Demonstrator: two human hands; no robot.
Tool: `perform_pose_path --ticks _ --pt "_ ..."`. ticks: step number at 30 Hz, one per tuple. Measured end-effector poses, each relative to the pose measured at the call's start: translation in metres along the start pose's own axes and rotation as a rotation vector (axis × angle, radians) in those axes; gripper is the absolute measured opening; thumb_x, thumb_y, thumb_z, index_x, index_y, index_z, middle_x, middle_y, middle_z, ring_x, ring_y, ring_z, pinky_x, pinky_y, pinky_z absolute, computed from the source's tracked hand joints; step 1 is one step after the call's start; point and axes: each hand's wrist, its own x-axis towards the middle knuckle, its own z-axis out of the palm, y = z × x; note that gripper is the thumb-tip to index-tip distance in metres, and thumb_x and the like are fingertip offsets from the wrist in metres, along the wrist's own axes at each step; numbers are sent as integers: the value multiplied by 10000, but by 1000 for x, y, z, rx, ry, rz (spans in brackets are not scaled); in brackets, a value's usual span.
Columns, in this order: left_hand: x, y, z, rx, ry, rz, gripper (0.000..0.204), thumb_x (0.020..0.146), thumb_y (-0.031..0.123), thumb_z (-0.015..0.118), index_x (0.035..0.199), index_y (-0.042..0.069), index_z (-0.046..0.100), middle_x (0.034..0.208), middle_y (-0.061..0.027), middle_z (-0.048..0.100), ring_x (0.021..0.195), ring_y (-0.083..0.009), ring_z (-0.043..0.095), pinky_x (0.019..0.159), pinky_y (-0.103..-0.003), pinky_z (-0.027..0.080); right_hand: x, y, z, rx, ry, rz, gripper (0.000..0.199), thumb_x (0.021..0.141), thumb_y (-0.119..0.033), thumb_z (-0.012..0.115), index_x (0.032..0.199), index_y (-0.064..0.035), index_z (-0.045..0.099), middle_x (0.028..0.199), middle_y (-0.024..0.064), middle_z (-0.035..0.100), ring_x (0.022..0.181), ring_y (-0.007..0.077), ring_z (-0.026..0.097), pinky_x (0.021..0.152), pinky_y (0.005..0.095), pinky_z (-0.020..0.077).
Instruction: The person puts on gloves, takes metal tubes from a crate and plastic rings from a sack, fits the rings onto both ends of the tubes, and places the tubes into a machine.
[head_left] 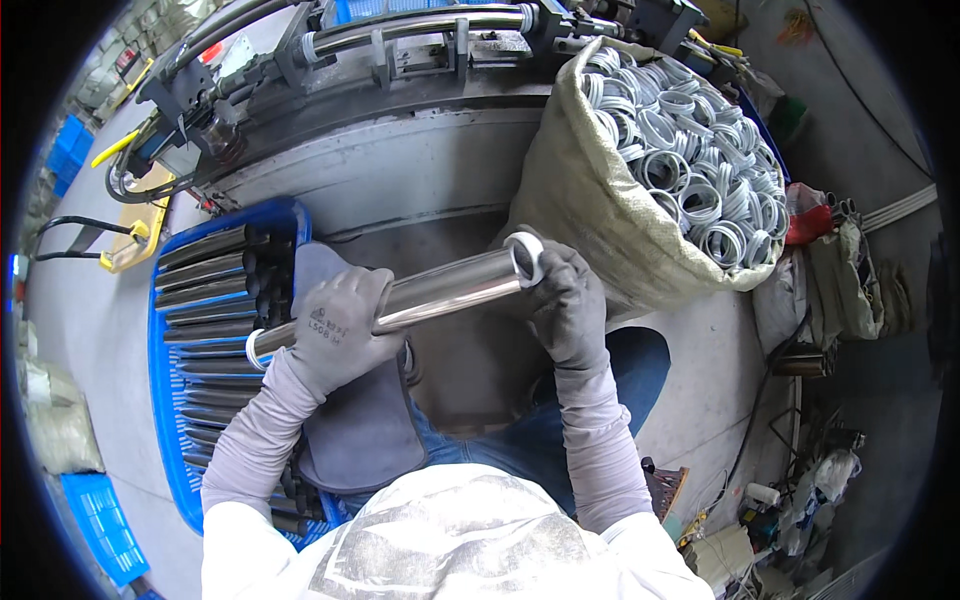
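Metal tube (455, 288): here it is, shiny and slim, slanting across the space in front of the body, well above the floor, its right end higher in view.
Left hand (340, 320): grey-gloved and wrapped right over the tube, fingers closed around it, nearer the left end.
Right hand (565, 310): gloved to match, up at the other end, fingers curled onto the white right-end ring (521, 237); whether they press the metal too, I cannot tell.
Left-end ring (252, 350): white as well, sitting around the tube just beyond the left hand.
Blue crate (158, 400): over on the left, loaded with dark, glossy tubes (215, 330) lying side by side.
Woven sack (570, 200): upper right, wide open and heaped with pale rings (690, 150).
Machine (420, 75): along the top, another polished tube (420, 25) lying across it.
Grey pad (360, 440): between the crate and the person's jeans (640, 380).
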Motion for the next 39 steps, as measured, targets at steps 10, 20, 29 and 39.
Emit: perform_pose_path --ticks 10,20,29,39 --pt "3 3 2 23 -80 8 451 716 294 832 1045 80 610 887 -115 649 872 -317 687 740 -462 533 16 -22 -1 997 266 171 517 1045 -277 642 1428 66 590 1080 37 706 961 98 643 909 250 494" --pt "5 4 5 64 -187 -6 431 708 283 832 992 79 581 902 -120 639 894 -320 677 765 -460 544 5 -4 22 897 233 242 411 1031 -308 637 1267 29 640 1166 104 708 1008 179 697 907 324 566" --pt "4 1 10 32 -237 -46 460 705 311 822 1053 90 618 925 -127 642 895 -345 678 766 -481 529 9 5 48 376 207 -101 431 1126 -306 395 1225 38 635 1199 154 704 1051 275 737 912 391 594" --pt "13 1 16 71 -286 -55 442 712 311 815 1000 67 585 911 -146 647 907 -358 681 802 -478 540 21 5 78 532 525 -36 394 1156 -292 423 1150 40 636 1028 145 686 927 277 750 863 389 608"
